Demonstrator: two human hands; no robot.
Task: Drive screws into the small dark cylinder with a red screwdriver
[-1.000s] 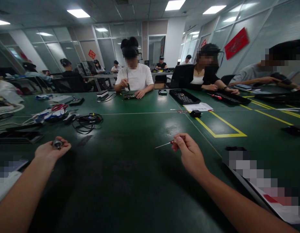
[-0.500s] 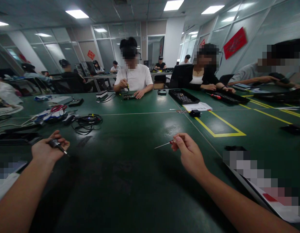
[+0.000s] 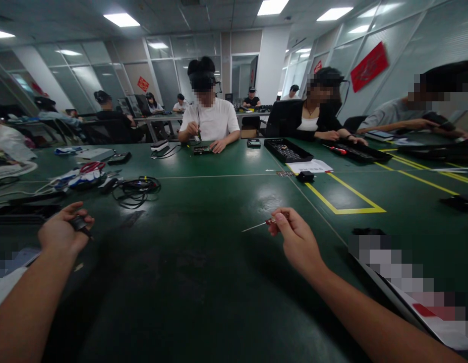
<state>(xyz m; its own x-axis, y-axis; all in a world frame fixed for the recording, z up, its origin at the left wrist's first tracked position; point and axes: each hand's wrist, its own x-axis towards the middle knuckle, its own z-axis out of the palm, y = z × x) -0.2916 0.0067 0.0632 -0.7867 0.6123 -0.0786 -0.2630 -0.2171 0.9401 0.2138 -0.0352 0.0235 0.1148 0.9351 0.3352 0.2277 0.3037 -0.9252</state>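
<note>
Tapered cylindrical tool point(image 3: 79, 224) farther left

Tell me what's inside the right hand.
Part of a reddish handle shows in the right hand, its thin metal shaft pointing left. The hand covers the rest, so the handle's full shape can't be seen.

The green table point(image 3: 219, 212) is smooth, glossy in patches — while the screwdriver point(image 3: 258, 225) just past twelve o'clock has a bright metal shaft and a red, plastic-looking handle. At ten, the dark tool point(image 3: 78, 223) looks matt. Cables point(image 3: 141, 185) at eleven wear smooth black plastic — toward one, the sheet point(image 3: 311, 166) is white paper, the tray point(image 3: 300, 158) dark plastic.
</note>
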